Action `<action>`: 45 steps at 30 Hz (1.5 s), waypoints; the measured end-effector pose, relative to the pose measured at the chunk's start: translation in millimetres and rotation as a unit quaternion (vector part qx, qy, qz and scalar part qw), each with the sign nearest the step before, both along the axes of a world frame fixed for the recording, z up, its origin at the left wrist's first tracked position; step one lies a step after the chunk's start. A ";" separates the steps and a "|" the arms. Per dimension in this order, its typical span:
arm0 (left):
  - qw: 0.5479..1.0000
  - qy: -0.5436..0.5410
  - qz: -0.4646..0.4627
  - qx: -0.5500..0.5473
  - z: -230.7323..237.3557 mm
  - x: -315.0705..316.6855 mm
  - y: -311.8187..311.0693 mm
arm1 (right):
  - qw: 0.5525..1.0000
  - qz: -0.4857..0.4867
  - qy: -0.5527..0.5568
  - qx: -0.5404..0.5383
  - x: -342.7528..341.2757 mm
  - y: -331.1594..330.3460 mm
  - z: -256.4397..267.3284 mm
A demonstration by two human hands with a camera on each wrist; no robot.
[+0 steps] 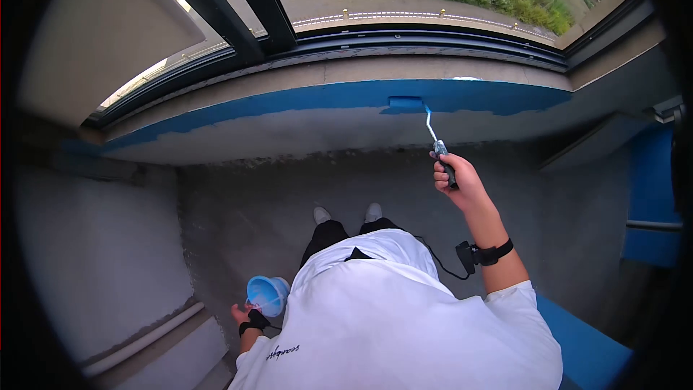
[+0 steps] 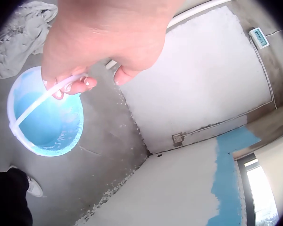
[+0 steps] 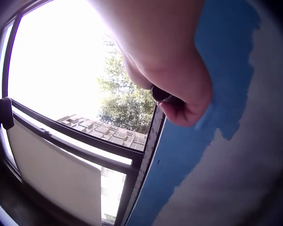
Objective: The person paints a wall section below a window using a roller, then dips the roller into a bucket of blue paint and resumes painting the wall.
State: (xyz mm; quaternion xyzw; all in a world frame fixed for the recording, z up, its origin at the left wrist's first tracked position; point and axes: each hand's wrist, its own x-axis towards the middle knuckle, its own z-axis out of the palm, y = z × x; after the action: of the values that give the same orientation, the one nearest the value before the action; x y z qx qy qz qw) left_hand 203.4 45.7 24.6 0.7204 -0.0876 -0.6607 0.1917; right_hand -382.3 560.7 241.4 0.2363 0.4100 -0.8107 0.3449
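My right hand [image 1: 460, 179] grips the black handle of a paint roller [image 1: 433, 126]. Its blue sleeve lies against the wall [image 1: 274, 130] just under the window sill, on a band of blue paint [image 1: 317, 95]. In the right wrist view the fingers curl round the handle, with only the black butt end showing. Down at my left side, my left hand [image 2: 108, 42] holds a bucket [image 2: 45, 125] by its white bail, fingers hooked under it. Light blue paint coats the bucket's inside. The head view shows the bucket [image 1: 267, 296] hanging beside my leg.
A dark-framed window [image 1: 397, 36] runs above the painted band. Bare grey floor [image 1: 238, 209] lies under my feet. To the left are a white wall panel [image 1: 101, 245] and a pipe [image 1: 144, 339]. Crumpled cloth [image 2: 19, 42] lies on the floor near the bucket. Blue boards [image 1: 577, 339] stand at right.
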 end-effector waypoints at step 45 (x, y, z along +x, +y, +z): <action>0.998 0.050 0.027 0.002 -96.3 -125.1 -148.8 | 0.994 0.032 0.003 0.104 23.2 -78.4 -58.1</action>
State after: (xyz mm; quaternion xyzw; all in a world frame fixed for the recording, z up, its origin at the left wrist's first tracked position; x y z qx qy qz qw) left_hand 78.3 -103.1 -71.7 0.6886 -0.0573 -0.6910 0.2123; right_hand -359.0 482.3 183.2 0.2556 0.5000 -0.7531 0.3429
